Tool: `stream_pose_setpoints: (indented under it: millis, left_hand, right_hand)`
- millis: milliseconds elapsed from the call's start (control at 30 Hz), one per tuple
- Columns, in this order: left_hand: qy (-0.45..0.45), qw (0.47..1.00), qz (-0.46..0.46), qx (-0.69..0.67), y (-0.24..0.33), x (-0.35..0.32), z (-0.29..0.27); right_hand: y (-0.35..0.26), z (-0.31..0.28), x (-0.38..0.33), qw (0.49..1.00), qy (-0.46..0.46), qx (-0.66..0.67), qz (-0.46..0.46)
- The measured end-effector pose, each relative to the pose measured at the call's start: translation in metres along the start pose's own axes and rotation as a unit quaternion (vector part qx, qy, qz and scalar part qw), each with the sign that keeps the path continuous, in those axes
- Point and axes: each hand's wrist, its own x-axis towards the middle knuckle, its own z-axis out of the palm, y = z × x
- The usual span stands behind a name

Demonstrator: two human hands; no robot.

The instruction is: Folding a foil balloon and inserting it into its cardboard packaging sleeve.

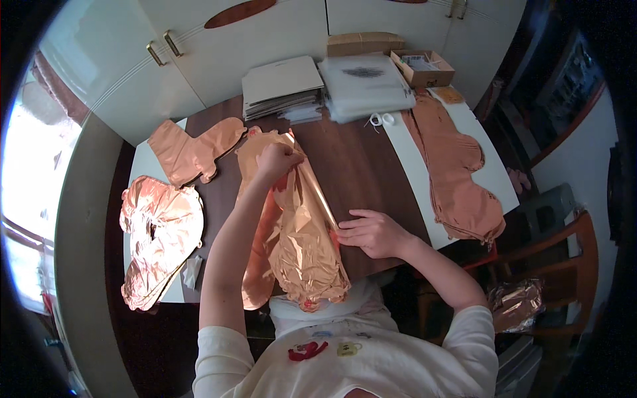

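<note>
A crumpled rose-gold foil balloon (302,239) lies lengthwise on the dark wooden table (361,166) in front of me. My left hand (277,161) grips its far end, fingers closed on the foil. My right hand (373,232) presses flat on the balloon's right edge near the table's front, fingers extended along a fold. The balloon's near end hangs over the table edge toward my lap.
More flat foil balloons lie at the left (160,235), back left (192,149) and in a stack on the right (458,176). Stacks of cardboard sheets (282,86) and clear bags (365,83), plus a small open box (423,67), sit at the back. A wooden chair (554,262) stands right.
</note>
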Motion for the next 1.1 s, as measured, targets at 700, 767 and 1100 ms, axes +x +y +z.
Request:
stream_pose_setpoints:
  millis: [700, 767, 1100]
  left_hand:
    - [0.015, 0.971, 0.193, 0.138, -0.001, -0.069, -0.01]
    - [0.046, 0.971, 0.189, 0.142, 0.005, -0.079, -0.01]
    - [0.117, 0.986, 0.109, 0.047, 0.014, -0.07, -0.01]
  right_hand:
    - [-0.007, -0.003, -0.014, 1.0, 0.0, 0.029, -0.009]
    - [-0.009, -0.004, -0.017, 0.999, 0.011, 0.047, -0.006]
    - [-0.012, -0.005, -0.015, 0.998, 0.025, 0.053, 0.004]
